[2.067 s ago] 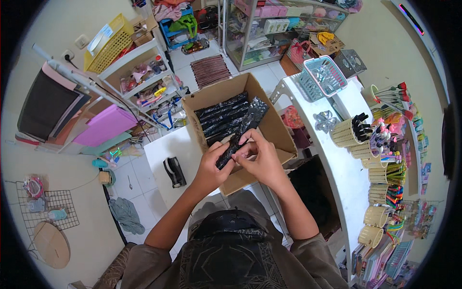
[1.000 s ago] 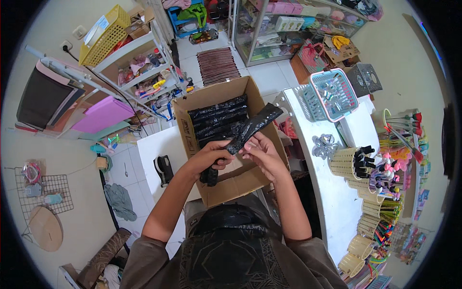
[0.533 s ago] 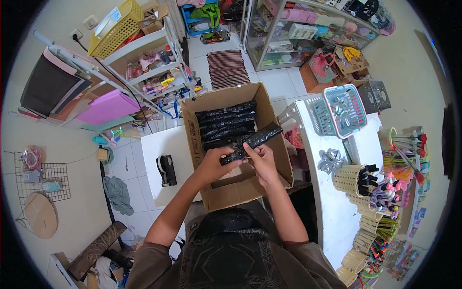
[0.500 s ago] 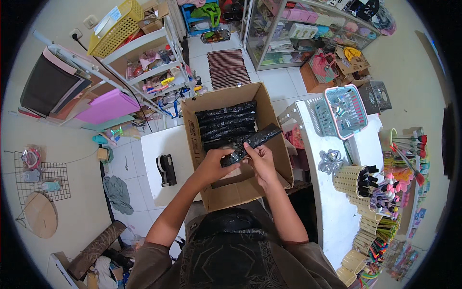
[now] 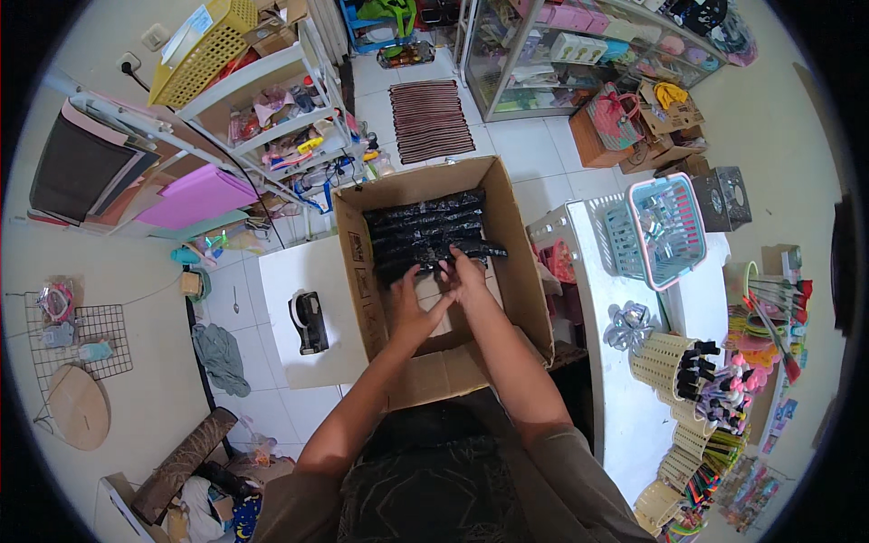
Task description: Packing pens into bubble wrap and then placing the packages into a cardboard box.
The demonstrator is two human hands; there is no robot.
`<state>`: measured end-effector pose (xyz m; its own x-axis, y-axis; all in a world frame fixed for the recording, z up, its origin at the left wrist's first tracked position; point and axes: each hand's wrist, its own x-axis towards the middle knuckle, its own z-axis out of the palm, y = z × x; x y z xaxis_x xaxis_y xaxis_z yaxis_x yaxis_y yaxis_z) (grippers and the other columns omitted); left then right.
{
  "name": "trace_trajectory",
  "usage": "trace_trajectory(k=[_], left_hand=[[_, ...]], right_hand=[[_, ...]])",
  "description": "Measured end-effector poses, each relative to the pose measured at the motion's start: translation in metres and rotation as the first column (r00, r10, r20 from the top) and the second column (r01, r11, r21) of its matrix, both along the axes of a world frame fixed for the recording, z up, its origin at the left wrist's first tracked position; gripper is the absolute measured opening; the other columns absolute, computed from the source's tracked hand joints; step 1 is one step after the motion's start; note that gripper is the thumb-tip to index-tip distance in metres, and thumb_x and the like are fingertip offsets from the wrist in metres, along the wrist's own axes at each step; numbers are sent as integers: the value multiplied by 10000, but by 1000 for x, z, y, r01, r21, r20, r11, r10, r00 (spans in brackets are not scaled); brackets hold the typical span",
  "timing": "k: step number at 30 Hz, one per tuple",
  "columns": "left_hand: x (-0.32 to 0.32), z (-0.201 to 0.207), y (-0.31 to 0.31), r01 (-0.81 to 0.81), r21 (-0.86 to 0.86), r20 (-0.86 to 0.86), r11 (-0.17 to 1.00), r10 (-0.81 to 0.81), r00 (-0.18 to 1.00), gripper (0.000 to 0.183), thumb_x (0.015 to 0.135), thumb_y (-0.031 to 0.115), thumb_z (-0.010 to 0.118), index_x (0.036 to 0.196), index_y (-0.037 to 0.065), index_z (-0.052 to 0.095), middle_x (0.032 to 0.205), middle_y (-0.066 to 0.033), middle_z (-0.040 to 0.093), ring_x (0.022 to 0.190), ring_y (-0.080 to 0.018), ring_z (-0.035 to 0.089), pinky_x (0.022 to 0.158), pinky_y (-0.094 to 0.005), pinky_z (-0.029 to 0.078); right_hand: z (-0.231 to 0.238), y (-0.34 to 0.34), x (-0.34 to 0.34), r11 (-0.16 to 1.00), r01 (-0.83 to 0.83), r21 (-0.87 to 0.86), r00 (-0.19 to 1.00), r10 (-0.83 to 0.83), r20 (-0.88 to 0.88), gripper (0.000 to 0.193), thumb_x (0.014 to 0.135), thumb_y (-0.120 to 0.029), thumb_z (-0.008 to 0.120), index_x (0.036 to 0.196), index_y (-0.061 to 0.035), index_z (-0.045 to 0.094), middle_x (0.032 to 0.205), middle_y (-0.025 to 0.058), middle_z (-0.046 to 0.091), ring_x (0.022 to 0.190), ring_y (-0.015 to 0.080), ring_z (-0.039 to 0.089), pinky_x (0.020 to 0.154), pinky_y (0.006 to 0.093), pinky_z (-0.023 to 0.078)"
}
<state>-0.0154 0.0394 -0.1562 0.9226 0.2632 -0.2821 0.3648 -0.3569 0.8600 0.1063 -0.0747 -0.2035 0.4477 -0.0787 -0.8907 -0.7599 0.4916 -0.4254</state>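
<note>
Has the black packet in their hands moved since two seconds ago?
Yes. The black packet went down from above the cardboard box onto the packets stacked inside, both hands on it.
</note>
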Motion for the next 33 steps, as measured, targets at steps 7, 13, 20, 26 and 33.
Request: trace_trajectory(k=[7,13,20,26,33], left_hand=[[41,-81,3,-525,-521,-383,673,366,848,847,1133,401,605,1805,145,157,1675,-106,509,1573,-283,489,1198,-495,436],[47,-39,-3,-558,-589,-516,585,259,817,747,1152,268,539,1802,122,201,1728,-103,451,1568,-296,497,1205,-502,434],[35,9,9,-525,-608,-447,596,289,846,736,1125,203,574,1791,126,269,1786,-95,394,1588,-301,470,1239,-495,405],[19,136,16,163,-148,344,975,-104,933,639,1125,195,620,1726,89,427,1798,-151,399,1624,-346,418,1277,-501,377],[-16,227,5,484,566,406,667,-737,540,582,1087,189,637,1634,16,541,1793,-186,398,1661,-424,350,1331,-618,202]], right_hand=[[-28,18,6,990,-141,-16,989,141,37,307,1062,-140,759,1317,-29,631,1115,120,725,874,289,776,679,392,636],[-29,-1,2,992,-60,115,998,59,10,344,1088,-195,674,1346,15,592,1257,212,699,1105,382,791,968,455,683],[72,3,-24,988,-38,152,992,20,121,344,1097,-208,664,1366,0,612,1273,197,723,1249,334,748,1116,451,599],[193,-30,-89,584,225,-780,467,638,612,459,1077,-160,714,1495,10,633,1433,216,728,1434,435,637,1190,489,489],[288,-47,-194,-50,384,-922,634,740,224,586,1068,-238,684,1595,-11,563,1703,240,491,1651,516,319,1319,648,268]])
